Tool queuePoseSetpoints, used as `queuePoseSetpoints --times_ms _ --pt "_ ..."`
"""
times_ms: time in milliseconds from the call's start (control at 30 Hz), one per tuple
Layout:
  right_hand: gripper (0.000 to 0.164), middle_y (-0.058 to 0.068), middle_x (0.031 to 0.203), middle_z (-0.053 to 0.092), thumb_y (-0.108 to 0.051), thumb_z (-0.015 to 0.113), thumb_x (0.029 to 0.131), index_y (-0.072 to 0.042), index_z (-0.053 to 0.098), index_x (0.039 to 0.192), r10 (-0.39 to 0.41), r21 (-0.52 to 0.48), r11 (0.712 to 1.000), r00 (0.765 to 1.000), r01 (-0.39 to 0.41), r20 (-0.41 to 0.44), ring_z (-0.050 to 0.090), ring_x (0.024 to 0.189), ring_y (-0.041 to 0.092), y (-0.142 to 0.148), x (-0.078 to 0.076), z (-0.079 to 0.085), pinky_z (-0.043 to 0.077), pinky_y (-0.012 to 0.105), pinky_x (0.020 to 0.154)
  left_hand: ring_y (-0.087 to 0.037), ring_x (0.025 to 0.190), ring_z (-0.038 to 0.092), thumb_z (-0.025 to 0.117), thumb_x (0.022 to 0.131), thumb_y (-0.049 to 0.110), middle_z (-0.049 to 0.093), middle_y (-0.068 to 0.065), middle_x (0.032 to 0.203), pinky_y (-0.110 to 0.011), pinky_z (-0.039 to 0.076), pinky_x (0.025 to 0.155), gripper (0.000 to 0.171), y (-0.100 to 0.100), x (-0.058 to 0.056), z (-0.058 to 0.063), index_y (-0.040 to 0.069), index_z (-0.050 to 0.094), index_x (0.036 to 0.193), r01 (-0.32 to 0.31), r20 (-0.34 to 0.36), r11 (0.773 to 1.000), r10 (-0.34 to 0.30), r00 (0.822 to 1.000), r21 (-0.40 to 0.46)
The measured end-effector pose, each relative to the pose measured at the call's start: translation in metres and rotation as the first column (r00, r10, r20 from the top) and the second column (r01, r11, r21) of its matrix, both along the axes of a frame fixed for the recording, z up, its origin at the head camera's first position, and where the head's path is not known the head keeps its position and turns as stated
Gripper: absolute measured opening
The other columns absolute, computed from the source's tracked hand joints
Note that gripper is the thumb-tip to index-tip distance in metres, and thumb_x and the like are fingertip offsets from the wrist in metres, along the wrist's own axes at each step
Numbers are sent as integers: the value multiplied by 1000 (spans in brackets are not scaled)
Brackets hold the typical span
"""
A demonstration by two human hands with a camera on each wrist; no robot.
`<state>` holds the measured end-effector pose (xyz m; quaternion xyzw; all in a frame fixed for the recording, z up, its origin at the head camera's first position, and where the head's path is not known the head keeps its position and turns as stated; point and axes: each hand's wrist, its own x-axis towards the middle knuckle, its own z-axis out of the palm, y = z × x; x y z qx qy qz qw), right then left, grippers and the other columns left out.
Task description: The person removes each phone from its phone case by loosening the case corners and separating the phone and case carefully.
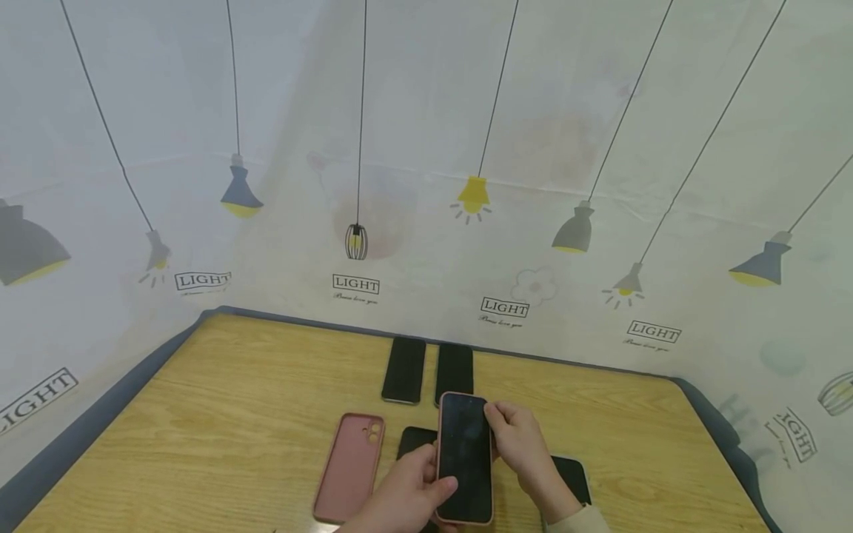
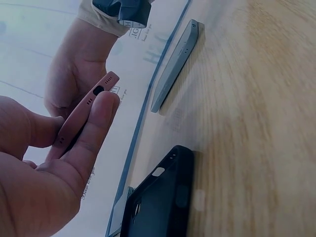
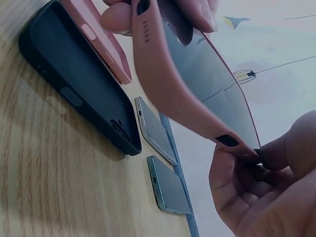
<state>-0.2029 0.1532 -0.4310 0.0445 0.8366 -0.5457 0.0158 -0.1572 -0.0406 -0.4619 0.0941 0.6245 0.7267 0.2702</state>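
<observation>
Screen up, a dark phone (image 1: 465,455) sits in a pink phone case (image 3: 173,94) held between both hands. My left hand (image 1: 409,488) grips its lower left side, thumb over the edge of the screen. At the upper right corner, my right hand (image 1: 523,444) pinches the rim of the case. The case's long side wall looks bowed in the right wrist view. Under the held phone, on the table, lies a black phone case (image 3: 79,79), open side up, partly hidden in the head view. A second pink case (image 1: 349,470) lies to its left.
Two dark phones (image 1: 403,370) (image 1: 455,366) lie side by side near the back of the wooden table (image 1: 253,392). Another phone (image 1: 571,477) is partly behind the right forearm. A white cloth printed with lamps (image 1: 426,148) hangs beyond the table edge.
</observation>
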Motion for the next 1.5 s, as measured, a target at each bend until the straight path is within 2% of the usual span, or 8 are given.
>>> queuePoseSetpoints --times_ms 267,467,633,800,1000,1100,1233,1500 --pt "33 1 62 56 -16 50 109 3 67 88 -21 -39 999 1000 20 -21 54 55 16 -2 0 -3 50 31 52 -37 101 74 56 104 0 74 -20 111 -43 64 72 29 1 0 0 -6 51 132 -4 -6 1000 4 1000 -20" --pt "35 -2 58 46 -14 47 110 1 64 84 -61 4 998 996 62 -61 46 52 14 -4 0 -6 40 25 46 -36 100 74 58 103 -2 74 -20 108 -42 64 72 29 1 1 1 -7 53 131 -15 -59 999 13 998 -47" --pt "35 -1 59 44 -12 46 110 1 63 84 -94 -10 996 994 94 -53 44 51 13 -6 0 -7 38 24 45 -37 100 73 55 103 -4 73 -22 110 -43 64 72 32 2 1 1 -9 50 134 -19 -80 999 17 997 -29" --pt "36 -1 61 45 -13 44 111 1 62 83 -127 -88 988 992 126 -12 44 56 14 -5 -1 -7 39 25 49 -37 98 74 53 103 -6 72 -23 112 -44 64 67 34 2 0 0 -10 49 136 -22 -69 1000 23 997 5" --pt "38 0 70 60 -12 42 112 2 62 83 -126 -205 970 992 129 26 56 65 12 -2 -2 -9 50 26 57 -36 90 75 53 103 -7 73 -22 108 -45 63 65 36 2 -1 2 -9 49 139 -27 -81 1000 26 996 -10" --pt "38 0 75 64 -12 40 113 3 63 86 -120 -242 962 992 127 46 59 69 12 -1 -3 -10 51 26 59 -37 90 75 52 103 -7 73 -21 107 -46 63 65 38 3 -1 3 -10 47 141 -29 -62 1000 29 998 -1" --pt "39 -1 74 62 -13 39 113 3 65 89 -114 -281 951 992 126 61 56 66 11 1 -2 -11 48 25 57 -36 92 74 52 103 -7 72 -21 110 -47 63 66 39 3 -1 3 -10 46 142 -31 -44 999 32 999 16" --pt "40 -3 72 59 -17 38 114 0 69 95 -76 -402 909 992 112 104 51 63 10 2 0 -9 44 24 58 -39 93 74 52 102 -9 73 -25 108 -46 63 65 33 4 0 3 -11 50 135 -42 -111 999 45 993 27"
